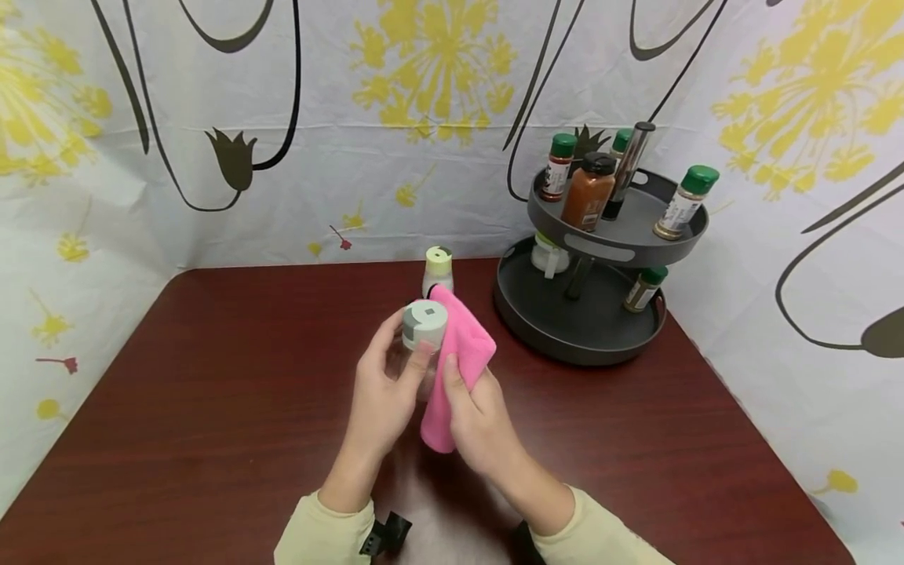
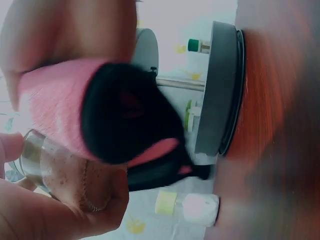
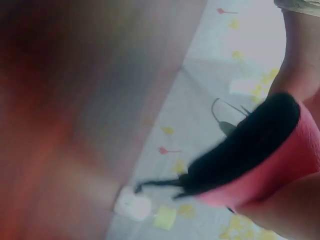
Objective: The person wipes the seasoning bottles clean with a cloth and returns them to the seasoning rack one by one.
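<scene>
Jar and cloth in mid-handling. From left to right: the gray-lidded clear jar (image 1: 425,315) is raised above the reddish-brown table (image 1: 247,392); the yellow-capped shaker (image 1: 438,271) stands beyond it; the pink-and-black cloth (image 1: 462,345) lies just beside the jar, contact uncertain. The work appears under way, with jar and cloth not yet set down. The 2-tier round tray (image 1: 579,353) bears 5 visible containers above, 2 below. The left hand (image 1: 381,384) grips the jar, digits curled round it; the right hand (image 1: 483,424) grasps the cloth, thumb uppermost.
</scene>
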Available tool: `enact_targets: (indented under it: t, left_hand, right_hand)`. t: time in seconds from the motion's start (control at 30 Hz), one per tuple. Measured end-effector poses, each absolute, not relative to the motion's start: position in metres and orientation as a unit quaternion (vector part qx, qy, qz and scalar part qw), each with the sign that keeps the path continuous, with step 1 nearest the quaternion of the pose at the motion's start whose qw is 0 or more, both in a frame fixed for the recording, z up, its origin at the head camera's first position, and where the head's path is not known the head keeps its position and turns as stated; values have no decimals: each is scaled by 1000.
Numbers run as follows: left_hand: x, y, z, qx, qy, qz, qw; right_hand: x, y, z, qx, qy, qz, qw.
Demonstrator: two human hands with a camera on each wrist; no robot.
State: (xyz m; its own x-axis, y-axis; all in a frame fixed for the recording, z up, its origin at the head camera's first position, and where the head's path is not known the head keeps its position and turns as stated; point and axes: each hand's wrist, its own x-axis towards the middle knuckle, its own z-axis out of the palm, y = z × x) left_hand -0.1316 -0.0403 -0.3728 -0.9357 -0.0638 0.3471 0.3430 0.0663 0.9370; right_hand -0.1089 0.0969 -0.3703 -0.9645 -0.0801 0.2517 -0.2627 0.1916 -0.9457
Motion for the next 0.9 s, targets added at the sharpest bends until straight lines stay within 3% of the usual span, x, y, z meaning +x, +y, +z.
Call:
enact_targets:
  t: [0.13, 0.23, 0.33, 0.47, 0.57, 0.67, 0.9]
  left_hand:
    - [-133, -44, -374, -92, -721, -669, 156]
    - [-134, -42, -375, -96, -718, -674, 147]
    - [-133, -38, -376, -104, -721, -673, 129]
    - [-127, -33, -378, -114, -719, -676, 114]
    - [-124, -32, -378, -119, -712, -683, 111]
    - [-123, -31, -377, -118, -704, -690, 120]
    - [-129, -36, -372, -61, -690, -704, 158]
  right_hand:
    - [-114, 103, -373, 37, -780, 625, 9]
    - [-120, 109, -367, -8, -765, 644, 17]
    - [-124, 113, -357, 16, -748, 656, 101]
    - [-130, 114, -351, 168, -742, 584, 284]
    - [-134, 112, -357, 251, -737, 511, 365]
    - [-128, 109, -368, 253, -742, 516, 344]
    - [-110, 106, -392, 143, -810, 534, 196]
